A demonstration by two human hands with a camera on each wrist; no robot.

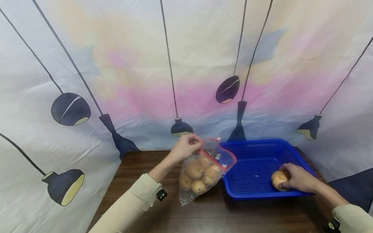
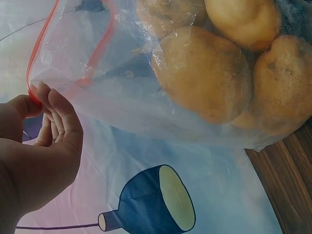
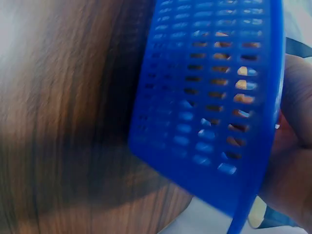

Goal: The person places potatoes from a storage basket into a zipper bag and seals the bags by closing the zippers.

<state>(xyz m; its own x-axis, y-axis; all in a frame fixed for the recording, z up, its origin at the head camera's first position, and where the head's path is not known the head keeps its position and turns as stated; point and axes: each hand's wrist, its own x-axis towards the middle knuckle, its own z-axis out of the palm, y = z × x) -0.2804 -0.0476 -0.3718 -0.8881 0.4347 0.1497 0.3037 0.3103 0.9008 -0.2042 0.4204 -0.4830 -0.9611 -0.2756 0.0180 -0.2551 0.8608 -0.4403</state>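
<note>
My left hand [image 1: 187,147] pinches the red-edged mouth of a clear zip bag [image 1: 186,196] between thumb and fingertips, holding it up. Several potatoes [image 1: 194,170] fill the lower part of the bag, and its mouth gapes toward the basket. The left wrist view shows the pinch at the red zip strip [image 2: 35,73] close up. Over at the right, my right hand [image 1: 297,178] grips a single potato [image 1: 279,180] inside the blue plastic basket [image 1: 250,195], near its front right corner. In the right wrist view the basket's slotted wall [image 3: 204,107] hides most of that hand and the potato.
A dark wooden table [image 1: 204,216] carries the basket, whose left rim stands right beside the bag. Behind the table hangs a cloth backdrop [image 1: 131,64] printed with dark lamps. Black bands [image 1: 161,194] circle both wrists.
</note>
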